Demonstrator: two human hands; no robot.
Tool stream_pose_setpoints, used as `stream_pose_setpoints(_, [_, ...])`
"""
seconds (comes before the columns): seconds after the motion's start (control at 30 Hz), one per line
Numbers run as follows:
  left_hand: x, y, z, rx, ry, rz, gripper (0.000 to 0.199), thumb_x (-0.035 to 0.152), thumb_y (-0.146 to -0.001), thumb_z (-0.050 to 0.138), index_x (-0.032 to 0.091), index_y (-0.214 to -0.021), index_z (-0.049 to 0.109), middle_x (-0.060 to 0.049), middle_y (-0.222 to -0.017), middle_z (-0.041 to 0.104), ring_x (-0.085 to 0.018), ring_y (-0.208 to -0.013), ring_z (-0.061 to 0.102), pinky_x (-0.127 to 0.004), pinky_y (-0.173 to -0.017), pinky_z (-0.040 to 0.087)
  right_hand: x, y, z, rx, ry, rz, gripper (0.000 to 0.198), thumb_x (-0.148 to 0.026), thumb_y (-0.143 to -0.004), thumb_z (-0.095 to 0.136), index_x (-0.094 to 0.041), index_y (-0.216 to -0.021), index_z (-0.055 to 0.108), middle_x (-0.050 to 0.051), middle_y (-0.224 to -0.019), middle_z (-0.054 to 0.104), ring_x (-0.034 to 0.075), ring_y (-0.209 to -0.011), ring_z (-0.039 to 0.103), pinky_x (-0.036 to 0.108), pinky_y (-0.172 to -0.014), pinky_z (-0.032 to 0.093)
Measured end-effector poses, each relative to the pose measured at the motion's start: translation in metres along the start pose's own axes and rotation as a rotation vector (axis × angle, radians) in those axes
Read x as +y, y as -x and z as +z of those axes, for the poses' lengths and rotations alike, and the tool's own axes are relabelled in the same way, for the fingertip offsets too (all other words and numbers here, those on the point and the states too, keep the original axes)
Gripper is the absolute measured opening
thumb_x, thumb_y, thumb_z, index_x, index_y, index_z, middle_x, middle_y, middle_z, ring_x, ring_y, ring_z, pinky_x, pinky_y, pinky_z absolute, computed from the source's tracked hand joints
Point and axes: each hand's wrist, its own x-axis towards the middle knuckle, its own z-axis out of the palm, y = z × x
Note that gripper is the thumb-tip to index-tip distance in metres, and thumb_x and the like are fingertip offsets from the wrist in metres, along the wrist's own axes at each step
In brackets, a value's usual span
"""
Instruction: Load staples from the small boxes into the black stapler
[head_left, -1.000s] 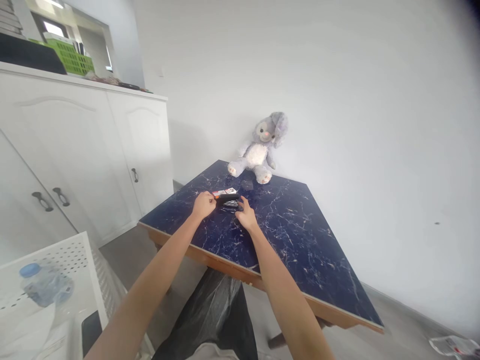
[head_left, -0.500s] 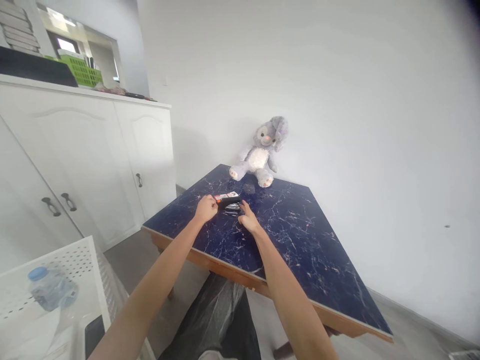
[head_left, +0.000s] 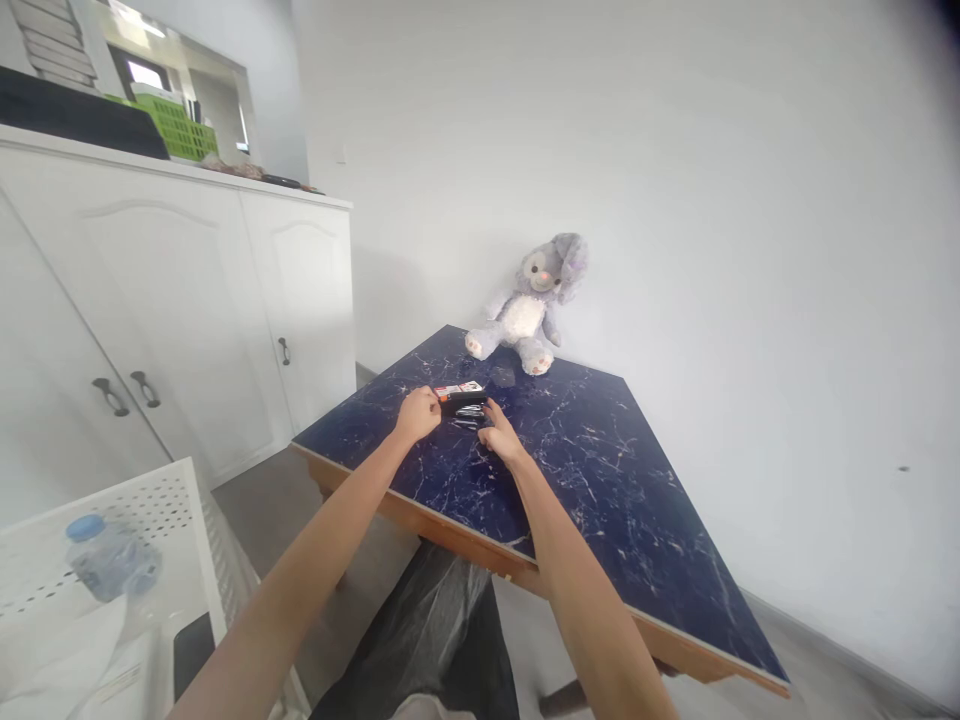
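Note:
My left hand (head_left: pixel 420 413) is closed on the left end of a small black case-like object (head_left: pixel 463 403) with an orange mark at that end. Its exact kind is too small to make out. My right hand (head_left: pixel 500 432) is at the object's right end, a fingertip against or close to it, thumb and finger apart. Several thin silvery pieces (head_left: pixel 469 417) show just below the black object, between my hands. Behind it is a flat white and red package (head_left: pixel 460 388). All of this is at the blue marble-patterned table (head_left: pixel 600 500).
A grey plush toy (head_left: pixel 523 318) sits at the table's back against the wall. A small clear item (head_left: pixel 501 375) lies before its feet. At lower left, a white basket (head_left: pixel 196 540) holds a plastic bottle (head_left: pixel 112 560) and a dark flat object (head_left: pixel 193 650). White cabinets (head_left: pixel 180 280) stand at left.
The whole view has shifted slightly, so things appear a little further right. My hands keep nearly the same place at the black object.

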Motion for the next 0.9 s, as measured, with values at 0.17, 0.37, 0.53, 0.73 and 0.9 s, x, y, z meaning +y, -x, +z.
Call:
stream_pose_setpoints(0.17, [0.004, 0.002, 0.001, 0.012, -0.012, -0.011, 0.029, 0.017, -0.083, 0.050, 0.019, -0.077, 0.079, -0.010, -0.100, 0.071, -0.024, -0.092, 0.063, -0.035, -0.087, 0.051, -0.002, 0.001, 0.003, -0.064, -0.105, 0.034, 0.102, -0.016, -0.063, 0.052, -0.027, -0.159, 0.017, 0.011, -0.156, 0.041, 0.014, -0.068, 0.066, 0.026, -0.055, 0.054])
stream_pose_setpoints(0.37, [0.009, 0.003, -0.001, 0.003, -0.026, 0.016, 0.027, 0.023, -0.085, 0.052, 0.021, -0.078, 0.079, -0.008, -0.099, 0.074, -0.024, -0.095, 0.061, -0.038, -0.095, 0.046, -0.014, 0.008, 0.013, 0.216, 0.116, 0.008, 0.074, -0.020, -0.079, 0.052, -0.017, -0.150, 0.031, 0.013, -0.138, 0.059, 0.021, -0.094, 0.070, 0.032, -0.086, 0.055])
stream_pose_setpoints(0.53, [0.003, -0.001, -0.002, 0.076, -0.036, -0.099, 0.030, 0.021, -0.087, 0.048, 0.020, -0.097, 0.076, -0.009, -0.110, 0.073, -0.027, -0.104, 0.060, -0.041, -0.100, 0.041, -0.018, 0.014, 0.009, 0.332, 0.391, 0.017, 0.054, -0.024, -0.089, 0.049, -0.011, -0.141, 0.040, 0.016, -0.109, 0.071, 0.030, -0.105, 0.067, 0.043, -0.097, 0.048])
stream_pose_setpoints(0.73, [-0.002, 0.000, 0.003, 0.068, -0.016, -0.170, 0.041, 0.020, -0.081, 0.057, 0.021, -0.120, 0.068, -0.009, -0.123, 0.069, -0.032, -0.117, 0.054, -0.043, -0.100, 0.041, -0.013, 0.013, 0.014, 0.202, 0.492, -0.075, 0.084, -0.026, -0.086, 0.055, -0.005, -0.156, 0.015, 0.020, -0.124, 0.066, 0.034, -0.132, 0.049, 0.048, -0.110, 0.036])
stream_pose_setpoints(0.9, [-0.002, -0.013, 0.005, 0.036, -0.006, -0.119, 0.045, 0.033, -0.084, 0.062, 0.022, -0.127, 0.065, -0.012, -0.132, 0.065, -0.037, -0.127, 0.047, -0.051, -0.102, 0.039, -0.010, 0.013, 0.016, 0.161, 0.414, -0.079, 0.088, -0.027, -0.086, 0.054, -0.007, -0.158, 0.008, 0.017, -0.138, 0.059, 0.033, -0.133, 0.047, 0.046, -0.113, 0.033])
